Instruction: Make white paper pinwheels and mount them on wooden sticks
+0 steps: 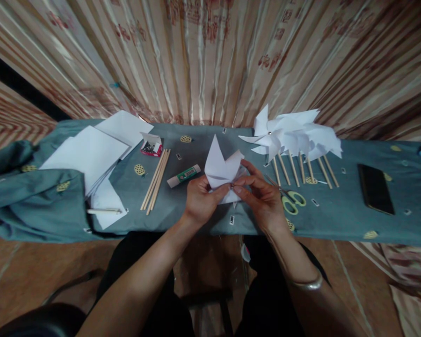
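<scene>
Folded white paper (216, 168) at centre of frame, one point standing up. Left hand (200, 200) grips its lower left edge; right hand (265, 199) pinches it from the right, thumbs close together. Glue stick (184, 176) left of centre, then wooden sticks (157, 181) and small box (152, 146). Paper sheets (98, 149), left of frame. Scissors (295, 200) beside right hand; pinwheels (287, 140) upper right.

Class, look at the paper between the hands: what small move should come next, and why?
Probably press the small pin-like piece into the middle of the folded paper. The left hand and right hand pinch the paper around it, and the leftmost pinwheel shows a dot at its centre. The loose wooden sticks lie apart, so fixing the middle seems to come first.
</scene>
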`<state>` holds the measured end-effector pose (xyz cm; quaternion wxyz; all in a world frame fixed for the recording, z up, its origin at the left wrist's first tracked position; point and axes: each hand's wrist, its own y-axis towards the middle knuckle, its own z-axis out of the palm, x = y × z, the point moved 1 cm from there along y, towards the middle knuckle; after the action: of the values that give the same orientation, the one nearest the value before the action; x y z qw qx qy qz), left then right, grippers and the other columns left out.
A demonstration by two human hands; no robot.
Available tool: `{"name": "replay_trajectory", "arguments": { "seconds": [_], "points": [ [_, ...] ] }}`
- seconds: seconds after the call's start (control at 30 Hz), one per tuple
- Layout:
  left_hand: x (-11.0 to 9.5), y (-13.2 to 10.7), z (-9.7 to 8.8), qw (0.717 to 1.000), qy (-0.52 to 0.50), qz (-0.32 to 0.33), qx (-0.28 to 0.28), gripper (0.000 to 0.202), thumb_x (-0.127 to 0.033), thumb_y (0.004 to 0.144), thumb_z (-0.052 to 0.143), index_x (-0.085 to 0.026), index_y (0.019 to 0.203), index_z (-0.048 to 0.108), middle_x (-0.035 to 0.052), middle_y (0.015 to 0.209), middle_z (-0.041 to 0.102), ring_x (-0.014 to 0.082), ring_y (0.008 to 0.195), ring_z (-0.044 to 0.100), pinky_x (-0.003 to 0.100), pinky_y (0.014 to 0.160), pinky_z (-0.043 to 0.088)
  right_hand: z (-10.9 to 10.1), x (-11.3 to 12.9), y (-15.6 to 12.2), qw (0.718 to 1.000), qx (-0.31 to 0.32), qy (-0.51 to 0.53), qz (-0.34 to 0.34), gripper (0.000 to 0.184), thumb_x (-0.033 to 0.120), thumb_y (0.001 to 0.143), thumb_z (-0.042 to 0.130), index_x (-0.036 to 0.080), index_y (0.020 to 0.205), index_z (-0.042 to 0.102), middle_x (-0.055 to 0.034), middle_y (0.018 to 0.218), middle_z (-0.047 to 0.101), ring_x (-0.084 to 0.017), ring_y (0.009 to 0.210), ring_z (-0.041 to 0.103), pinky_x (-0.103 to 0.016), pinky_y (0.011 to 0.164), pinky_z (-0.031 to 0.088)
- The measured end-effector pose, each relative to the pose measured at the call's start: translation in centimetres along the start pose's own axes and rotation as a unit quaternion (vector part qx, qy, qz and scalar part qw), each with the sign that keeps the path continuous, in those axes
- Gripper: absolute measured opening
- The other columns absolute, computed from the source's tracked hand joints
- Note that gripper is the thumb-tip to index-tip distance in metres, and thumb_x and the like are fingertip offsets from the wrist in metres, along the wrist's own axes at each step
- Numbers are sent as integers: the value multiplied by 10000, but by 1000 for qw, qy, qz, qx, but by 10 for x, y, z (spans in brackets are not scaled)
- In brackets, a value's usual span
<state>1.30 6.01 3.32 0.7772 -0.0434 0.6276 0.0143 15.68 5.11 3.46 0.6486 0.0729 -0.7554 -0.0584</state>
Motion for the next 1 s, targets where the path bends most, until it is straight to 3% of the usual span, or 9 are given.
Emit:
{"name": "replay_trajectory", "arguments": {
  "seconds": [0.43, 0.67, 1.0],
  "points": [
    [-1, 0, -2, 992, 104, 71, -8, 123, -235, 650, 706, -162, 738, 753, 22, 732, 748, 184, 648, 655, 272, 608, 496, 5, -7, -2, 999, -23, 30, 21, 75, 321, 777, 707, 250, 798, 698, -13, 1413, 498, -259, 1392, 343, -478, 1175, 194],
    [-3, 0, -6, 988, 117, 102, 27, 170, -273, 681, 724, -167, 808, 761, 40, 785, 751, 182, 674, 662, 266, 637, 496, 8, -11, 2, 995, -40, 70, 59, 46, 298, 724, 727, 263, 742, 704, -22, 1343, 567, -266, 1385, 352, -487, 1164, 203],
    [2, 5, -16, 992, 109, 55, 38, 191, -293, 711, 738, -197, 873, 769, 40, 869, 762, 210, 785, 681, 294, 717, 504, 16, -10, 5, 993, -47, 84, 71, 93, 342, 719, 724, 259, 754, 700, -42, 1305, 591, -271, 1370, 372, -517, 1153, 202]
  ]
}}
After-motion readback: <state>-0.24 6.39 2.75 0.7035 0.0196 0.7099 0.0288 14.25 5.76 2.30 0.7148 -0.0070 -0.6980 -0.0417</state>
